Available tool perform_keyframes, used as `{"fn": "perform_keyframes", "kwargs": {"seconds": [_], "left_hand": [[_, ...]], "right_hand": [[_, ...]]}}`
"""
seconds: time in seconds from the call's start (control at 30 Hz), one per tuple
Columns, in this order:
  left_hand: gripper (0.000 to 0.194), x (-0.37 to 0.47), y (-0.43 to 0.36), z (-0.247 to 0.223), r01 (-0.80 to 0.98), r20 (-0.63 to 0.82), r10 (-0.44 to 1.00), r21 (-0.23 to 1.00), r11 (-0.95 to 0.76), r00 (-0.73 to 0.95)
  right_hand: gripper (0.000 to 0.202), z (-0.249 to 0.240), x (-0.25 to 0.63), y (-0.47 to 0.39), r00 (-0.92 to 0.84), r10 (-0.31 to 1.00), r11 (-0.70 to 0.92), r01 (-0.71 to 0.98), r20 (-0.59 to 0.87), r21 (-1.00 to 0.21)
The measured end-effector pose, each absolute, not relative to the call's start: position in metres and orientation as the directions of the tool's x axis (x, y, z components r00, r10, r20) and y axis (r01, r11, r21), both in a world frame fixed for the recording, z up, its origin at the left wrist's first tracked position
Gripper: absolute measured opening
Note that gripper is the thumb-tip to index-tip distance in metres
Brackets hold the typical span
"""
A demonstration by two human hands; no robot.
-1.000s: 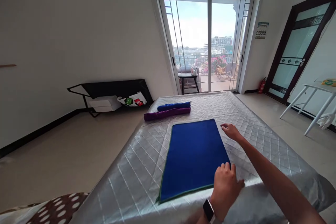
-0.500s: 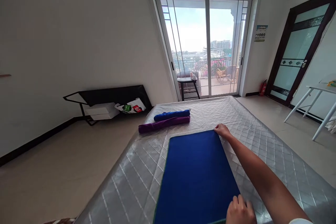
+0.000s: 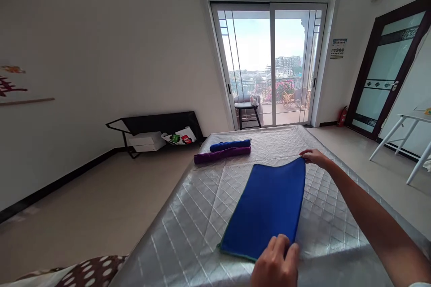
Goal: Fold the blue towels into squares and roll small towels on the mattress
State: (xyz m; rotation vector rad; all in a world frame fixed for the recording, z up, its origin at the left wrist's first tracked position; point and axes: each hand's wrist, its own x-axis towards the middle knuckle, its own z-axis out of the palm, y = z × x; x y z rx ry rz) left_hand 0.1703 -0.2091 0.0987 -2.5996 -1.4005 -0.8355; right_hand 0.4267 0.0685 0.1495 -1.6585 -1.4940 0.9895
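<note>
A blue towel [image 3: 266, 206] with green edging lies on the grey quilted mattress [image 3: 188, 228], its right side lifted off the surface. My right hand [image 3: 315, 158] pinches the far right corner and holds it up. At the near right corner, my left hand [image 3: 278, 262] is closed on the towel's edge, with the fingertips partly hidden. Beyond the towel, towards the far left, lie a rolled blue towel [image 3: 230, 145] and a rolled purple towel [image 3: 222, 155], side by side.
A black rack [image 3: 158, 121] with white boxes [image 3: 146, 141] and a printed bag [image 3: 180, 136] stands by the left wall. Beyond the mattress is a glass sliding door [image 3: 272, 67]. A white table [image 3: 415, 116] is at right; brown dotted fabric [image 3: 90, 271] lies bottom left.
Both hands have shifted the blue towel to the right in view. Its right side has risen from the mattress, and its near edge now shows. The view has turned slightly left.
</note>
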Motion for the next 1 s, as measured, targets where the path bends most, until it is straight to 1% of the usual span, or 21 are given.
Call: {"fn": "perform_keyframes", "kwargs": {"seconds": [0.1,0.17,0.23,0.33,0.43,0.53,0.67,0.73,0.8,0.9,1.0], "left_hand": [[0.043,0.133,-0.212,0.142,0.76,0.505,0.741,0.228,-0.609,0.442],[0.044,0.113,-0.21,0.164,0.778,0.54,0.737,0.219,-0.589,0.406],[0.042,0.096,-0.205,0.181,0.816,0.591,0.718,0.165,-0.553,0.367],[0.042,0.078,-0.196,0.204,0.865,0.637,0.682,0.045,-0.5,0.36],[0.036,0.066,-0.186,0.228,0.888,0.693,0.628,-0.041,-0.458,0.356],[0.031,0.058,-0.175,0.253,0.9,0.768,0.555,-0.063,-0.432,0.32],[0.034,0.049,-0.164,0.283,0.908,0.823,0.491,-0.069,-0.414,0.287],[0.037,0.047,-0.16,0.293,0.916,0.824,0.497,-0.062,-0.397,0.272],[0.039,0.046,-0.152,0.296,0.927,0.807,0.535,-0.039,-0.374,0.25],[0.04,0.046,-0.126,0.288,0.93,0.755,0.612,0.007,-0.367,0.236],[0.035,0.048,-0.078,0.271,0.915,0.664,0.696,0.045,-0.401,0.272]], "right_hand": [[0.009,0.171,0.458,0.031,0.022,0.999,-0.05,0.281,-0.046,-0.958],[0.014,0.184,0.478,0.004,0.003,1.0,-0.004,0.187,-0.003,-0.982],[0.023,0.199,0.494,-0.025,-0.009,0.999,0.053,0.217,0.052,-0.975],[0.037,0.223,0.509,-0.066,0.018,0.986,0.147,0.36,0.165,-0.921],[0.04,0.249,0.514,-0.096,0.093,0.95,0.222,0.47,0.298,-0.855],[0.04,0.272,0.515,-0.116,0.126,0.896,0.31,0.511,0.427,-0.802],[0.044,0.295,0.517,-0.137,0.153,0.818,0.411,0.52,0.555,-0.749],[0.046,0.301,0.518,-0.145,0.16,0.798,0.427,0.53,0.581,-0.732],[0.047,0.302,0.52,-0.147,0.153,0.799,0.425,0.541,0.582,-0.726],[0.045,0.291,0.525,-0.132,0.135,0.826,0.401,0.543,0.547,-0.738],[0.041,0.269,0.53,-0.092,0.11,0.868,0.37,0.508,0.485,-0.778]]}}
